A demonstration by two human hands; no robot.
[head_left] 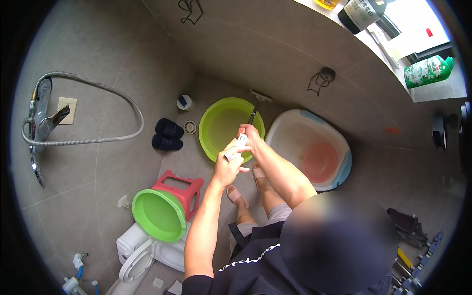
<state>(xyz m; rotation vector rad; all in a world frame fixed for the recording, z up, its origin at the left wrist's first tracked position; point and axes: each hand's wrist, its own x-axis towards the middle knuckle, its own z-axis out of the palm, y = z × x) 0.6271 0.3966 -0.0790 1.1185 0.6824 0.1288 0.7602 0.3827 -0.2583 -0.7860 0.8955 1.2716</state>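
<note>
Both of my hands are closed round a long-handled cleaning pole [251, 117] with a white grip and a dark shaft. My left hand [227, 166] holds its near end, thumb and a finger sticking out to the side. Farther along the shaft, my right hand [250, 137] wraps the white part. At the pole's far end, a narrow pale head [260, 96] rests low by the back wall; whether it is a brush or a scraper is too small to tell. Under the pole and hands stands a yellow-green basin [205, 132] on the floor.
Right of it is a large white-and-blue tub [284, 129] with a pink basin [320, 162] inside. Dark slippers [167, 135] and a white cup [185, 102] lie left. Nearer are a red stool [191, 194], a green basin [160, 215] and a toilet [135, 263]. A shower hose [110, 89] hangs left.
</note>
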